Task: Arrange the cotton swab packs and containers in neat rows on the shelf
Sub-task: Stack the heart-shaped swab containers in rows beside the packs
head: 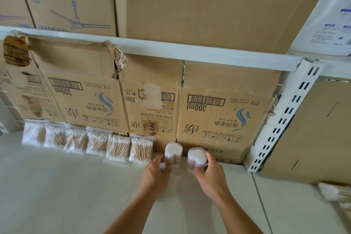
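Nearest us, the left hand (155, 174) and right hand (210, 175) each grip a clear tub of swabs, fingers curled round its lower wall. The left container (173, 153) and right container (196, 158) are upright at the shelf's (57, 195) back edge, just apart and close to the cartons (218, 112). We cannot tell whether they rest on it. Six packs (87, 140) line the back edge to their left, side by side. We judge the containers light, stiff, thin-walled and smooth: hold low, without squeezing. The packs look soft and slippery: lift by the sealed top. Legible on the cartons, upside down: "300ml", "LAF", barcodes. A box (76, 5) above reads "DIAMOND" beside a ceiling-fan drawing.
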